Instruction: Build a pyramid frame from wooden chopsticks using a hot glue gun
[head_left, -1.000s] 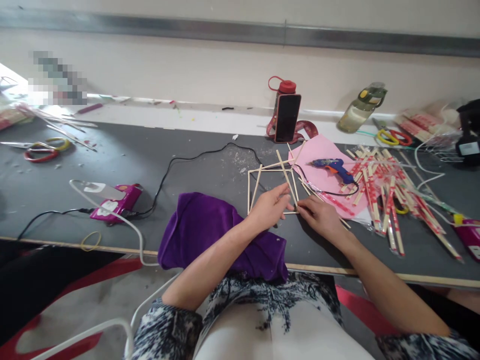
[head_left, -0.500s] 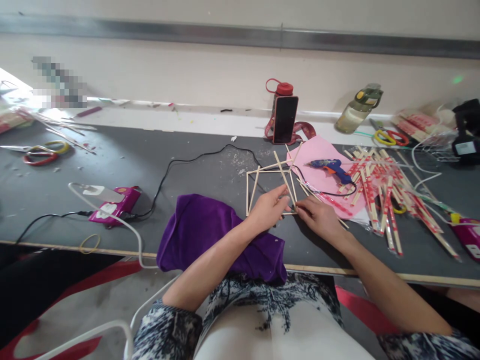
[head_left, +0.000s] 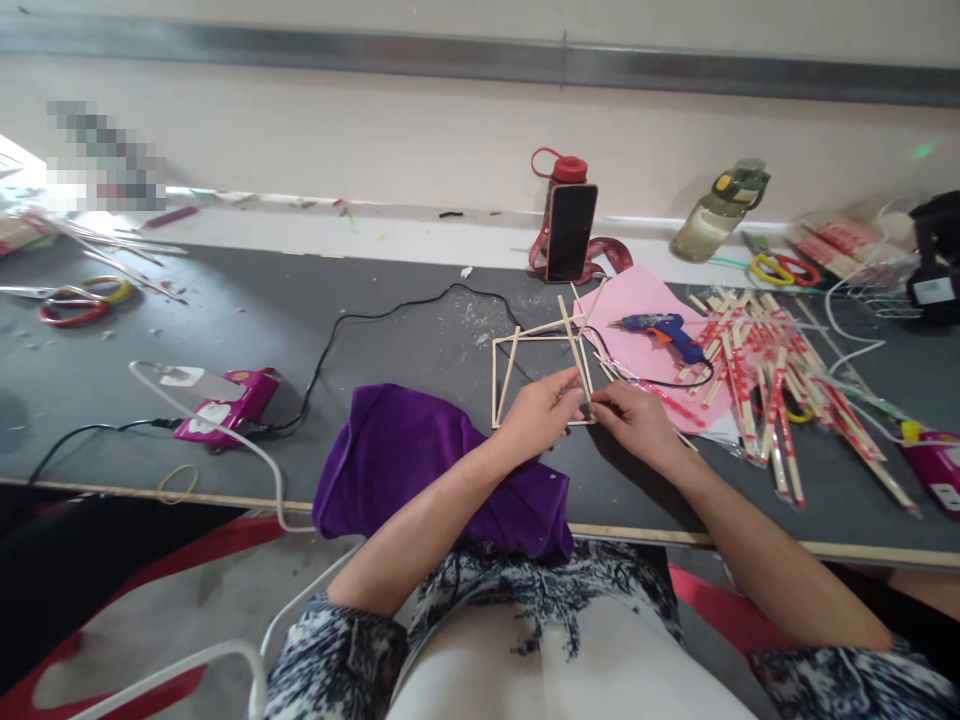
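A frame of thin wooden sticks [head_left: 494, 385] rests on the grey table, with several sticks standing up or leaning from its corners. My left hand [head_left: 546, 408] is at the frame's near right part, its thumb and fingers closed around a leaning wooden stick [head_left: 568, 325]. From the right, my right hand [head_left: 634, 418] pinches at the frame's right near corner, close to the lower end of that stick. A blue glue gun [head_left: 664, 333] lies on a pink sheet [head_left: 637, 295] just beyond my right hand. Under my left forearm is a purple cloth [head_left: 409, 450].
Red-and-white wrapped chopsticks [head_left: 776, 375] are piled at the right. A phone [head_left: 571, 232] leans on a red-capped bottle, with a clear bottle [head_left: 712, 215] farther right. Left are scissors [head_left: 75, 308] and a magenta power box [head_left: 232, 405] with cables.
The leaning stick has become more upright, its top moving to the right. My right hand has shifted slightly up at the corner, and the view has moved a little.
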